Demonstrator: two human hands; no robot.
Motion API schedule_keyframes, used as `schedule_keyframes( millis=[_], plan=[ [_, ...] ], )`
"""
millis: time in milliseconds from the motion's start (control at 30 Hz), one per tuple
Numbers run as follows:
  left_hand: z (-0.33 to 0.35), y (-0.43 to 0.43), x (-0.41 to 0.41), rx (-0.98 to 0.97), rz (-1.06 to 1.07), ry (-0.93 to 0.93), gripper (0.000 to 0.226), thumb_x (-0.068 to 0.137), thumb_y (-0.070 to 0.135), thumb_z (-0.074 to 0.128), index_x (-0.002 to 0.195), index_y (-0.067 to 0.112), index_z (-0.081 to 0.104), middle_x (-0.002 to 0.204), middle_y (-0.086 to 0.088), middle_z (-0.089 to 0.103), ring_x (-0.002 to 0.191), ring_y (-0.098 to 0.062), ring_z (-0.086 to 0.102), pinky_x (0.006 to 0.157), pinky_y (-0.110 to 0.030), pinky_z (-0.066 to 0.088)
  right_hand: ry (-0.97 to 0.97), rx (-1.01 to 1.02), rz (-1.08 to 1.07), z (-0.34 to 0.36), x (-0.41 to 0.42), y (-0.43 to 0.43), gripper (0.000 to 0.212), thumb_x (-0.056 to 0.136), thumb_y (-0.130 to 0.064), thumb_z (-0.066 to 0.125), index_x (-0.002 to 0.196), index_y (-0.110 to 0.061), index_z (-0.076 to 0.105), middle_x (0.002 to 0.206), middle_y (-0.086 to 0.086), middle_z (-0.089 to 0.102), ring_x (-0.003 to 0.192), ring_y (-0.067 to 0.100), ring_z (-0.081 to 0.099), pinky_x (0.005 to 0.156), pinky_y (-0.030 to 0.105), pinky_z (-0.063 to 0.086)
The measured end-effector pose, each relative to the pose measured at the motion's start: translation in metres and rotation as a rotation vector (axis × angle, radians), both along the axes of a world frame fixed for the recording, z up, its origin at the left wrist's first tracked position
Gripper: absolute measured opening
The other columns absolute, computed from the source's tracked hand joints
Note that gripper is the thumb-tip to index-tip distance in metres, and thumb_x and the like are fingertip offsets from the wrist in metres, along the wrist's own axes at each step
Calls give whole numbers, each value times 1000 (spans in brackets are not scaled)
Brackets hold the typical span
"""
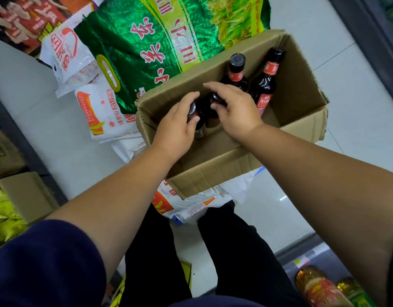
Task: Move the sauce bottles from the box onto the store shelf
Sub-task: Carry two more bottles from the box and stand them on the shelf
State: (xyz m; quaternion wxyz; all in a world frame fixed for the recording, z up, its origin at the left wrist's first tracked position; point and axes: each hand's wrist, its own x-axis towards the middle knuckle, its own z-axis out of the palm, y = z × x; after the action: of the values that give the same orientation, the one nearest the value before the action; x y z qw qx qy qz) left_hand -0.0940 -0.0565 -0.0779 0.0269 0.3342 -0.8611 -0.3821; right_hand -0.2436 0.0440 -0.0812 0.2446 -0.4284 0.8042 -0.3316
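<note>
An open cardboard box [302,89] sits on white sacks on the floor, below me. Dark sauce bottles with red labels stand inside it. Two of them, one [236,70] at the back middle and one [267,82] at the back right, are untouched. My left hand [180,125] wraps around the neck of a bottle [199,127] at the box's left side. My right hand [233,107] curls over the cap of another bottle [214,114] beside it, fingers partly spread. Both hands hide most of those two bottles.
A large green rice sack [151,41] lies behind the box, with white flour bags [98,111] to the left. Dark shelf bases run along the left [25,140] and the far right [368,41]. Oil bottles [319,286] stand at the lower right. My legs [191,251] are just before the box.
</note>
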Motion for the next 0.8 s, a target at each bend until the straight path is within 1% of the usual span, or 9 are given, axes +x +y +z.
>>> schedule_keyframes(
  millis=[33,133,200,300,367,467,600,700,800],
  plan=[
    [2,0,1,-8,-9,-10,51,96,17,56,144,26,41,134,-7,57,119,-23,54,94,-27,41,-6,3,-13,3,0,2,49,89,-1,60,135,-18,61,125,9,65,115,23,61,98,17,41],
    [14,-1,6,-26,-28,-14,50,95,17,57,142,26,44,132,-3,58,118,-21,54,91,-23,38,-25,3,-41,21,2,10,50,89,-5,61,137,-20,60,127,8,65,119,23,61,103,31,46],
    [28,-1,10,-33,-20,1,48,95,18,57,141,26,45,131,-3,59,118,-21,54,92,-26,41,-19,-6,-49,38,6,16,50,89,-7,61,137,-21,60,129,7,65,121,23,60,104,35,46],
    [56,-2,16,-54,2,33,47,95,22,56,141,26,45,134,-2,58,121,-23,54,96,-34,45,20,-25,-61,69,16,24,50,90,-12,63,138,-21,58,131,5,65,122,22,59,103,33,46],
    [78,-6,20,-86,-9,49,48,95,25,55,142,26,44,135,-2,58,121,-25,55,95,-35,45,41,-54,-75,91,25,25,49,90,-13,64,139,-19,58,131,5,65,122,22,60,103,30,45],
    [114,-13,28,-102,-39,96,48,96,23,55,142,21,44,132,-5,60,117,-27,55,88,-30,41,63,-98,-112,126,43,24,49,90,-13,65,138,-17,58,130,7,66,122,22,60,104,25,43],
    [163,-26,44,-124,-107,202,48,92,17,58,139,14,48,132,-7,61,117,-24,55,88,-22,36,81,-131,-178,177,70,18,52,88,-13,66,139,-18,58,129,4,67,121,18,60,102,17,40],
    [199,-37,62,-142,-148,259,45,90,15,60,134,13,52,125,-6,64,110,-22,55,83,-20,35,99,-154,-229,217,94,12,53,87,-14,68,139,-18,58,129,1,68,120,19,61,102,24,43],
    [233,-48,83,-157,-188,269,43,90,18,59,132,15,52,122,-4,64,108,-25,58,84,-29,41,113,-135,-233,251,116,4,56,86,-17,71,140,-22,57,125,-1,70,113,18,63,96,29,47]
  ],
)
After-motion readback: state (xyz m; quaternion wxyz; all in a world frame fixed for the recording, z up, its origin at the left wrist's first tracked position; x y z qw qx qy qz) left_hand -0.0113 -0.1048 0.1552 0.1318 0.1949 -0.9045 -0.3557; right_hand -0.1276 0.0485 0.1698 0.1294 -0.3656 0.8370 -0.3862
